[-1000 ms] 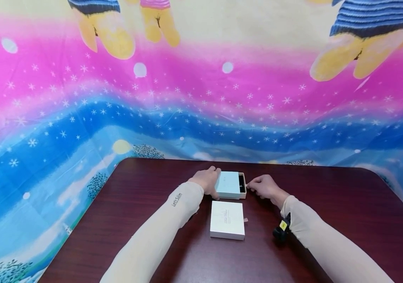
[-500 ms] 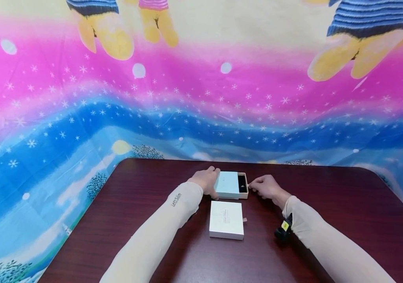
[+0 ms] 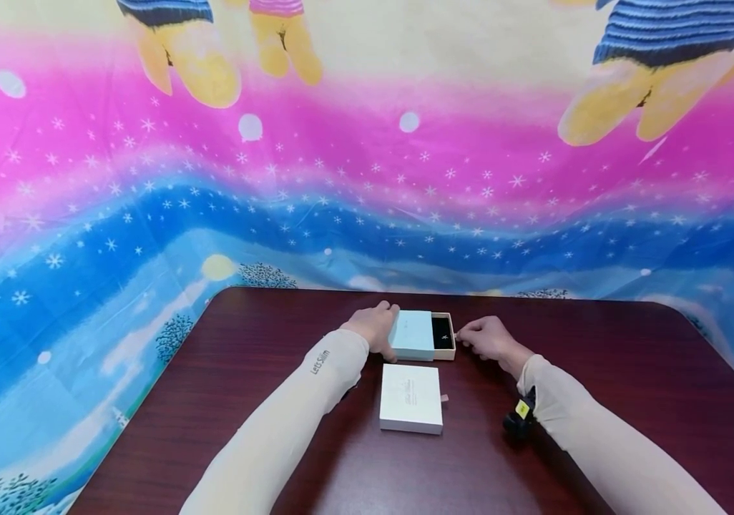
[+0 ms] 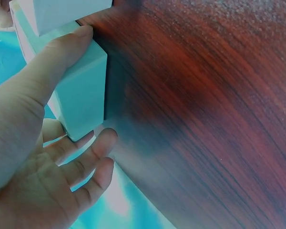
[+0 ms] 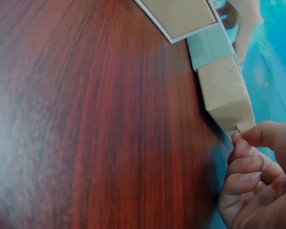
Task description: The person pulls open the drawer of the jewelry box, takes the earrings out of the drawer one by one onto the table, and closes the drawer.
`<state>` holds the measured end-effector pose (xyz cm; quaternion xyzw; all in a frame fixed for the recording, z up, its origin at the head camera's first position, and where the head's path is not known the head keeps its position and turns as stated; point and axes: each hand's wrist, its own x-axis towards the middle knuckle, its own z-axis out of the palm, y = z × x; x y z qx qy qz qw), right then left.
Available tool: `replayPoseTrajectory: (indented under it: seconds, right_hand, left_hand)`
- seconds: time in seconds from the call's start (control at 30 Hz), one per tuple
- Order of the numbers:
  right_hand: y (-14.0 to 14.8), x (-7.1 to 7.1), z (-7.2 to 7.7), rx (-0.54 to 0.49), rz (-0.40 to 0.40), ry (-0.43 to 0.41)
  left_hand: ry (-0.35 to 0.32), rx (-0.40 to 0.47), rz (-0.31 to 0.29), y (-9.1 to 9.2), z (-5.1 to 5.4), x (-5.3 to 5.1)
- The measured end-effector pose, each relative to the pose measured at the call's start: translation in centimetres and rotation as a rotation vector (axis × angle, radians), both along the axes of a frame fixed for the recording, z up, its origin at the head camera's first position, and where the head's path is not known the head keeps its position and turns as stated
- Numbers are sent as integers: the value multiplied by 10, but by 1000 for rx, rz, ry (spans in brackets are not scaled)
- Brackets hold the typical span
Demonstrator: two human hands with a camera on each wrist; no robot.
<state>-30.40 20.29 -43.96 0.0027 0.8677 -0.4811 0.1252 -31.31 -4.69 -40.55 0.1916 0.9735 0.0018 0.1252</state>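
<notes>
A light blue box sleeve point(image 3: 413, 333) lies flat near the table's back edge, its tan drawer point(image 5: 225, 88) partly out on the right. Black lining with a small shiny piece point(image 3: 444, 337) shows inside the drawer. My left hand point(image 3: 373, 329) grips the sleeve's left end, thumb on the near side and fingers at the far side. With thumb and forefinger my right hand point(image 3: 489, 339) pinches a small tab at the drawer's right end; the fingertips mostly cover the tab. The right wrist view shows the other fingers curled.
Just in front of the blue box lies a closed white box point(image 3: 410, 398) with a small pink tab point(image 3: 444, 398) on its right side. The dark red wooden table point(image 3: 264, 357) ends at a colourful printed cloth point(image 3: 341, 172) behind.
The drawer has slid a little farther right out of the blue sleeve, along with my right hand. More black lining shows. My left hand has stayed at the sleeve.
</notes>
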Motion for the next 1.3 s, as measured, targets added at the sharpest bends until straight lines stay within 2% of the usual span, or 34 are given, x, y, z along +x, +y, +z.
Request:
replayPoseTrajectory:
  seconds: [0.3,0.77,1.3]
  right_hand:
    - [5,2,1,17,-5,6]
    - [12,5,2,14,-8,0]
    - [17,6,0,24,-14,12]
  left_hand:
    - [11,-5,-4,0,7,8]
    - [9,-6,-6,0,3,4]
    - [14,-3,-15,0,5,6]
